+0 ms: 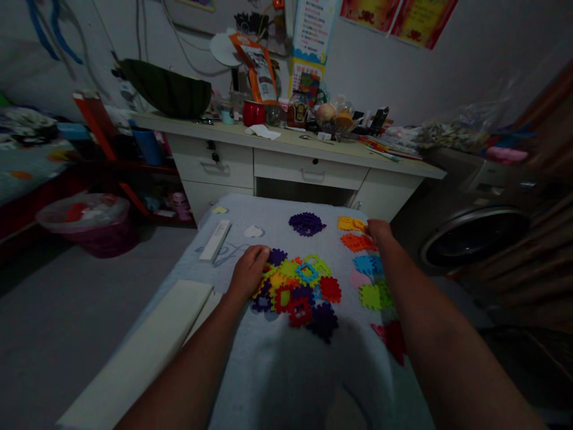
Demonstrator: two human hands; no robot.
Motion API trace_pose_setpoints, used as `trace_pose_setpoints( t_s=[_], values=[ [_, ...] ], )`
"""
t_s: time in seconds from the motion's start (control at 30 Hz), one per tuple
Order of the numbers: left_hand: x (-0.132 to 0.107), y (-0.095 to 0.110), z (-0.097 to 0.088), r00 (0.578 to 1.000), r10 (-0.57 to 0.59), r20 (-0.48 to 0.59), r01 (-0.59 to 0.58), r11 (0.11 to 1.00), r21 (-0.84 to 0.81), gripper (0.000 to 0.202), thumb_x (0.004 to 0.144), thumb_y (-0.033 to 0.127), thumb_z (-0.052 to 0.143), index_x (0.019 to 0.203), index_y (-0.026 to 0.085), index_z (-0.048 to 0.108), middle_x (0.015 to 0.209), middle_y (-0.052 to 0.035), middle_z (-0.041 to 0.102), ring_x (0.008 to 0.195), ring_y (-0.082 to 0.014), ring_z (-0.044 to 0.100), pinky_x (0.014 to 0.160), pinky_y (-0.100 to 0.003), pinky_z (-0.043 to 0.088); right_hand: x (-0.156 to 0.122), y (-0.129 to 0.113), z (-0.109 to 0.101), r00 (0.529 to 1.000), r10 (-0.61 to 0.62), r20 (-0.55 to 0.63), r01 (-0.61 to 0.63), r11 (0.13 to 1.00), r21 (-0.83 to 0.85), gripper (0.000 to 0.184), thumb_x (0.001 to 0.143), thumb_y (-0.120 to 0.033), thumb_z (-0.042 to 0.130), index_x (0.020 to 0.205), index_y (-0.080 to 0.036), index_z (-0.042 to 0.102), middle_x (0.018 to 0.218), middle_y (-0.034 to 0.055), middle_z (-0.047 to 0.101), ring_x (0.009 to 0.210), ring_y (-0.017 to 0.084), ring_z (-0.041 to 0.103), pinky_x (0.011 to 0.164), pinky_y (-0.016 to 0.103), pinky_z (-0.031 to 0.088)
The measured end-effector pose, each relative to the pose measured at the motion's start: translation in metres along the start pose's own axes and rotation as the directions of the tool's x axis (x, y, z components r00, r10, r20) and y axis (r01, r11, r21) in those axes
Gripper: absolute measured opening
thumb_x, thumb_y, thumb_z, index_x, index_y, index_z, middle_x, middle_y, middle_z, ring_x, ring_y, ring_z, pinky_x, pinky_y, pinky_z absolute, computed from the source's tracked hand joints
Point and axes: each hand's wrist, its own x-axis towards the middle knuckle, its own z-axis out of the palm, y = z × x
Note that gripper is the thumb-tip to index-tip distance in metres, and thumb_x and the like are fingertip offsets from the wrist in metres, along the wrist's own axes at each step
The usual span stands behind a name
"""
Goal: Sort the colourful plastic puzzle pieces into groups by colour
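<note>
A mixed pile of notched plastic building tiles in several colours lies in the middle of the cloth-covered table. At its left edge rests my left hand, fingers curled in beside a purple tile; whatever they grip is hidden. My right hand reaches to the far right, closed at the edge of the yellow tiles. Below it run groups of orange tiles, blue tiles, green tiles and red tiles, partly covered by my forearm. A heap of purple tiles sits farther back.
A white narrow box and a crumpled white scrap lie at the left. A long white board runs along the left edge. Behind stands a cluttered desk; a washing machine is at the right.
</note>
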Motion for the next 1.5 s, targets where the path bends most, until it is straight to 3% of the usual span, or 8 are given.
trace_pose_setpoints(
  t_s=[0.17,0.27,0.33,0.53,0.7,1.13,1.37,1.5],
  values=[
    [0.000,-0.002,0.000,1.000,0.016,0.009,-0.016,0.999,0.029,0.037,0.089,0.051,0.048,0.091,0.023,0.071,0.099,-0.0057,0.070,0.100,-0.0252,0.063,0.095,-0.039,0.045,-0.043,-0.017,0.022,0.999,0.019,0.041,-0.023,0.995,0.095,0.019,0.074,-0.002,0.055,0.084,-0.016,0.062,0.075,0.0007,0.063,0.058,0.007,0.057,0.054,0.016,0.048],
    [0.000,-0.002,0.001,1.000,0.013,0.015,-0.013,1.000,0.014,0.038,0.090,0.052,0.046,0.093,0.023,0.071,0.099,-0.0060,0.070,0.100,-0.0254,0.062,0.094,-0.040,0.045,-0.089,-0.027,0.041,0.944,-0.100,0.316,0.037,0.979,0.201,0.016,0.076,-0.009,0.055,0.088,-0.017,0.063,0.081,0.0016,0.068,0.064,0.009,0.062,0.059,0.020,0.050],
    [0.000,-0.002,0.001,1.000,-0.009,0.013,0.010,1.000,-0.014,0.038,0.088,0.053,0.047,0.092,0.023,0.071,0.098,-0.0060,0.070,0.100,-0.0255,0.063,0.095,-0.040,0.045,-0.122,-0.033,0.053,0.831,-0.219,0.512,0.146,0.973,0.180,0.016,0.076,-0.015,0.060,0.090,-0.017,0.065,0.082,0.0012,0.069,0.068,0.011,0.063,0.063,0.022,0.050],
    [0.002,0.000,-0.001,0.997,-0.063,-0.038,0.058,0.990,-0.132,0.039,0.085,0.052,0.050,0.089,0.020,0.071,0.099,-0.0077,0.071,0.102,-0.0254,0.062,0.098,-0.040,0.044,-0.201,-0.044,0.079,0.302,-0.361,0.883,0.651,0.754,0.085,0.014,0.075,-0.013,0.065,0.086,-0.016,0.072,0.084,0.0014,0.071,0.078,0.014,0.062,0.076,0.027,0.047],
    [0.004,-0.005,-0.001,0.992,-0.101,-0.078,0.075,0.958,-0.278,0.041,0.084,0.054,0.050,0.091,0.018,0.070,0.100,-0.0084,0.071,0.101,-0.0233,0.064,0.094,-0.037,0.048,-0.229,-0.040,0.094,0.130,-0.387,0.913,0.848,0.520,0.100,0.025,0.075,-0.011,0.070,0.099,-0.018,0.073,0.104,0.0072,0.070,0.101,0.020,0.061,0.095,0.034,0.041],
    [0.006,-0.012,-0.001,0.985,-0.162,-0.056,0.130,0.921,-0.368,0.045,0.085,0.058,0.050,0.095,0.019,0.070,0.107,-0.0094,0.070,0.103,-0.0232,0.063,0.085,-0.035,0.051,-0.209,-0.034,0.086,0.245,-0.378,0.893,0.800,0.600,0.035,0.016,0.081,-0.010,0.058,0.087,-0.015,0.071,0.080,0.0013,0.065,0.075,0.014,0.057,0.070,0.024,0.039],
    [0.008,-0.005,-0.004,0.977,-0.190,-0.101,0.131,0.898,-0.420,0.055,0.077,0.069,0.055,0.090,0.018,0.071,0.101,-0.0098,0.071,0.097,-0.0233,0.063,0.091,-0.037,0.047,-0.214,-0.034,0.088,0.330,-0.416,0.848,0.883,0.453,-0.122,0.029,0.078,-0.004,0.054,0.099,-0.014,0.071,0.095,0.0077,0.063,0.089,0.017,0.055,0.084,0.027,0.039],
    [0.010,-0.005,-0.005,0.971,-0.211,-0.115,0.133,0.869,-0.476,0.056,0.075,0.071,0.057,0.089,0.018,0.071,0.098,-0.0090,0.071,0.092,-0.0218,0.063,0.089,-0.037,0.047,-0.233,-0.037,0.090,0.239,-0.419,0.876,0.920,0.385,-0.067,0.038,0.078,-0.001,0.051,0.108,-0.015,0.069,0.108,0.0101,0.061,0.102,0.019,0.052,0.095,0.031,0.037]
  ],
)
